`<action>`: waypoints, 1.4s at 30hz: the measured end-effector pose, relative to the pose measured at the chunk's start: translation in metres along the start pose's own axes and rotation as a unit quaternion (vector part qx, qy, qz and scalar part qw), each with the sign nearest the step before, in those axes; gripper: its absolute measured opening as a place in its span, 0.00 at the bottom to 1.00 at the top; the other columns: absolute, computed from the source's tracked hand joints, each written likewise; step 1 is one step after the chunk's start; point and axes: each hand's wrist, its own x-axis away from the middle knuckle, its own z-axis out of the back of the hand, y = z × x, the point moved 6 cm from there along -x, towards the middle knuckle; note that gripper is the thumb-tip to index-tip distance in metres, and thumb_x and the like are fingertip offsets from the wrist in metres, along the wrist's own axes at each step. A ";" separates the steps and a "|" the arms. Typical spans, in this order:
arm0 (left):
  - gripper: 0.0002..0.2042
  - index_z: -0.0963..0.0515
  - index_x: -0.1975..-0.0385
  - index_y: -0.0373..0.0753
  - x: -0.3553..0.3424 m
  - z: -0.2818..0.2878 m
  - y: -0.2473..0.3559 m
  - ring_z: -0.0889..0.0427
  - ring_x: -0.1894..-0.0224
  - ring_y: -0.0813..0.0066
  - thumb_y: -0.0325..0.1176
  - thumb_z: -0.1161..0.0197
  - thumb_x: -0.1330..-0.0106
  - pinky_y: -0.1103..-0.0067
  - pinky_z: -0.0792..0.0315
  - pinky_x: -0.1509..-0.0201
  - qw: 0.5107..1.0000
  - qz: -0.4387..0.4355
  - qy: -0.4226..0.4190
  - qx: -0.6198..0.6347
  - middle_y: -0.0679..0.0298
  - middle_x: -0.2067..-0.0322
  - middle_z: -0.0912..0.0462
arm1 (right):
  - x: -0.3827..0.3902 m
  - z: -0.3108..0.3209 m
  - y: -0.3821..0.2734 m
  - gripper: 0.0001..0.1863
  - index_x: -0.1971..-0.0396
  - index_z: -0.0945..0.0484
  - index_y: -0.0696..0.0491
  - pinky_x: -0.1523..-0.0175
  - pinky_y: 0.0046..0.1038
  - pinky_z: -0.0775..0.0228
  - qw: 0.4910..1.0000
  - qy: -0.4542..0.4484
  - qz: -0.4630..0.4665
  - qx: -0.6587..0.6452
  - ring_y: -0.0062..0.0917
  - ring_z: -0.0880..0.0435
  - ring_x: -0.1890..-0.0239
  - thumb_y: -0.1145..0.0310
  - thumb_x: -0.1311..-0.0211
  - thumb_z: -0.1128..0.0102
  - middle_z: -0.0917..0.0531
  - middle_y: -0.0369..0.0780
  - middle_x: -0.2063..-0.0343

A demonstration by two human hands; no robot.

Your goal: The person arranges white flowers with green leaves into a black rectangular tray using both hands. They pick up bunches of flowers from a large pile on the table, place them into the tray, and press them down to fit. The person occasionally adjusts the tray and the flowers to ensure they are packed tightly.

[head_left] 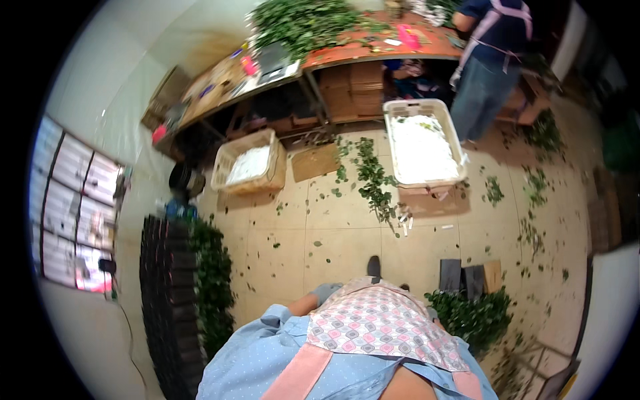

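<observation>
I look down over my light blue shirt and pink patterned apron (377, 323). My left hand (325, 292), in a grey-blue glove, shows just past the apron's left edge with a bit of bare forearm behind it; its fingers are hidden, and I cannot tell if it holds anything. My right hand is hidden behind the apron. A dark shoe tip (374, 267) pokes out on the tiled floor ahead. A bunch of green leafy stems (475, 317) lies close at my right side.
Two pale baskets with white contents (423, 107) (223, 175) stand on the floor ahead, with leafy branches (373, 177) strewn between. Long tables (347, 52) hold heaps of greenery. Another person (490, 63) stands at the back right. Black stacked crates (167, 300) rise at my left.
</observation>
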 end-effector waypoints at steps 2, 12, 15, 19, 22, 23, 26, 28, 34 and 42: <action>0.27 0.26 0.38 0.40 0.019 -0.006 -0.009 0.22 0.37 0.50 0.53 0.56 0.24 0.65 0.30 0.34 1.000 0.021 0.010 -0.001 0.49 0.42 0.19 | -0.011 0.013 -0.010 0.20 0.58 0.14 0.57 0.55 0.42 0.22 0.998 -0.020 0.027 0.049 0.46 0.12 0.57 0.56 0.42 0.36 0.12 0.52 0.60; 0.22 0.26 0.40 0.37 0.058 -0.047 -0.186 0.21 0.45 0.49 0.45 0.56 0.23 0.61 0.28 0.42 0.993 0.090 0.072 -0.011 0.48 0.46 0.19 | -0.080 0.055 -0.162 0.19 0.59 0.15 0.58 0.59 0.39 0.21 0.980 -0.061 0.104 0.160 0.42 0.12 0.61 0.58 0.40 0.38 0.12 0.50 0.63; 0.22 0.25 0.41 0.37 0.061 -0.023 -0.219 0.20 0.51 0.52 0.46 0.53 0.24 0.62 0.27 0.48 0.984 0.146 0.063 0.086 0.50 0.50 0.18 | -0.098 0.053 -0.232 0.18 0.60 0.15 0.57 0.60 0.37 0.21 0.983 -0.055 0.103 0.142 0.39 0.12 0.63 0.58 0.40 0.39 0.12 0.48 0.64; 0.23 0.23 0.44 0.37 0.037 0.042 -0.250 0.18 0.59 0.57 0.49 0.50 0.25 0.64 0.25 0.56 0.961 0.177 0.082 0.196 0.53 0.55 0.16 | -0.124 0.027 -0.349 0.16 0.61 0.15 0.56 0.62 0.34 0.21 0.975 -0.074 0.163 0.135 0.36 0.12 0.65 0.59 0.40 0.40 0.12 0.45 0.66; 0.23 0.22 0.45 0.38 0.019 0.118 -0.262 0.17 0.65 0.61 0.51 0.48 0.26 0.66 0.24 0.62 0.926 0.216 0.106 0.291 0.55 0.59 0.15 | -0.125 -0.004 -0.460 0.15 0.63 0.16 0.56 0.66 0.32 0.22 0.985 -0.086 0.151 -0.016 0.32 0.14 0.71 0.60 0.39 0.42 0.13 0.43 0.70; 0.23 0.22 0.46 0.38 0.018 0.140 -0.266 0.17 0.66 0.62 0.51 0.47 0.27 0.66 0.24 0.64 0.911 0.223 0.122 0.324 0.56 0.61 0.14 | -0.120 -0.011 -0.492 0.15 0.64 0.16 0.57 0.69 0.33 0.23 0.986 -0.079 0.118 -0.083 0.30 0.16 0.75 0.61 0.38 0.44 0.15 0.43 0.74; 0.23 0.21 0.47 0.38 0.013 0.198 -0.276 0.17 0.69 0.66 0.52 0.47 0.26 0.68 0.24 0.66 0.872 0.221 0.179 0.399 0.59 0.63 0.15 | -0.134 -0.032 -0.560 0.19 0.56 0.15 0.58 0.65 0.32 0.21 0.981 -0.068 0.159 -0.091 0.29 0.14 0.70 0.59 0.38 0.43 0.13 0.44 0.71; 0.21 0.21 0.49 0.39 0.000 0.229 -0.289 0.19 0.71 0.70 0.51 0.48 0.25 0.71 0.26 0.70 0.854 0.209 0.199 0.433 0.61 0.65 0.16 | -0.144 -0.038 -0.600 0.19 0.54 0.15 0.58 0.65 0.30 0.22 0.979 -0.085 0.182 -0.037 0.25 0.15 0.70 0.61 0.38 0.41 0.13 0.42 0.69; 0.22 0.21 0.47 0.39 -0.044 0.275 -0.279 0.17 0.66 0.66 0.51 0.49 0.25 0.71 0.26 0.66 0.895 0.135 0.184 0.384 0.56 0.57 0.13 | -0.211 -0.020 -0.633 0.14 0.64 0.13 0.59 0.68 0.28 0.24 0.990 -0.017 0.107 -0.091 0.26 0.17 0.75 0.65 0.41 0.40 0.14 0.42 0.75; 0.22 0.20 0.49 0.37 -0.099 0.316 -0.304 0.16 0.62 0.60 0.51 0.50 0.24 0.69 0.25 0.59 0.943 0.137 0.182 0.243 0.52 0.58 0.13 | -0.322 0.032 -0.681 0.13 0.63 0.10 0.52 0.63 0.37 0.20 0.949 -0.066 0.165 0.262 0.41 0.10 0.65 0.62 0.40 0.38 0.10 0.46 0.70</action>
